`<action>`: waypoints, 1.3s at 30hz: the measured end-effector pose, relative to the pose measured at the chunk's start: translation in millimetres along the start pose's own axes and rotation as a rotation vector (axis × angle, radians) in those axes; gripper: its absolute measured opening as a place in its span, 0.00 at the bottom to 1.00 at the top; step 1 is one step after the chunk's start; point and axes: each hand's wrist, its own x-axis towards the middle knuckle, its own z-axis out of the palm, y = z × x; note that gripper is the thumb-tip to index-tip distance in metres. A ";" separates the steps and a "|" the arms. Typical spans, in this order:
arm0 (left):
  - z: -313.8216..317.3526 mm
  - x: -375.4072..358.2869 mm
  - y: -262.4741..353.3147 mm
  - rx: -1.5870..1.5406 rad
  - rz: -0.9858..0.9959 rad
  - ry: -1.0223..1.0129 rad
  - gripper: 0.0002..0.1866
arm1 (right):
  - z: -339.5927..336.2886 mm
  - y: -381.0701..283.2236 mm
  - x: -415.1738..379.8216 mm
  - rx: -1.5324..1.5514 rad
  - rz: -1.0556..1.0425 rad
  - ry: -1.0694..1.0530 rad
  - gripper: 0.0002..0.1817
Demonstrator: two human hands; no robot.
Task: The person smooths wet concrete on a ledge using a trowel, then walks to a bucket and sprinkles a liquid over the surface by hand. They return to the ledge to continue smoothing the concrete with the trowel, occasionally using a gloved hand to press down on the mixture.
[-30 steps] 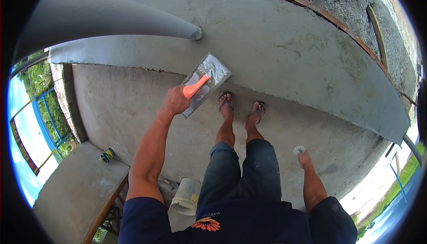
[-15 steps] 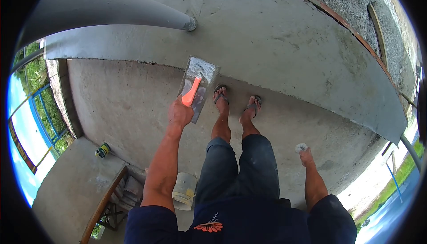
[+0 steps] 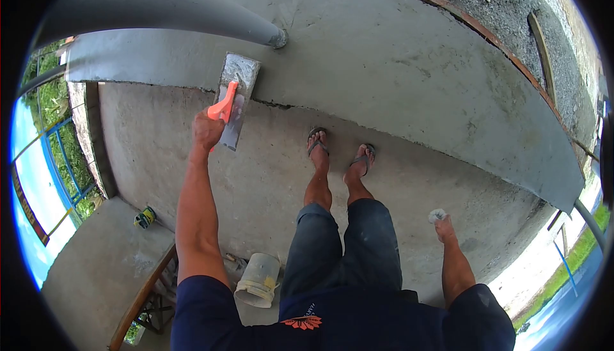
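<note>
My left hand [image 3: 208,131] is closed around the orange handle of a rectangular steel finishing trowel [image 3: 240,70]. The blade, smeared with grey cement, overlaps the front edge of a smooth grey cement slab [image 3: 384,63], left of my feet. On the other side, my right hand [image 3: 444,229] is held out beyond my right leg, its fingers closed on a small, pale, rounded lump [image 3: 437,215]. What the lump is made of I cannot tell.
A thick grey column [image 3: 279,38] rises from the slab. My sandalled feet [image 3: 318,145] stand on the lower concrete floor [image 3: 160,146]. Behind them are a dirty bucket [image 3: 259,277] and a yellow-green roll-shaped object [image 3: 146,217]. Wooden formwork [image 3: 448,9] borders the slab's far side.
My left hand has carried the trowel to the left along the slab's edge, away from my feet. The right hand has barely moved.
</note>
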 end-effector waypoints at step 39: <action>59.7 -61.4 135.7 -0.019 0.235 -0.332 0.10 | 45.9 -16.5 1.4 -0.004 0.004 -0.073 0.06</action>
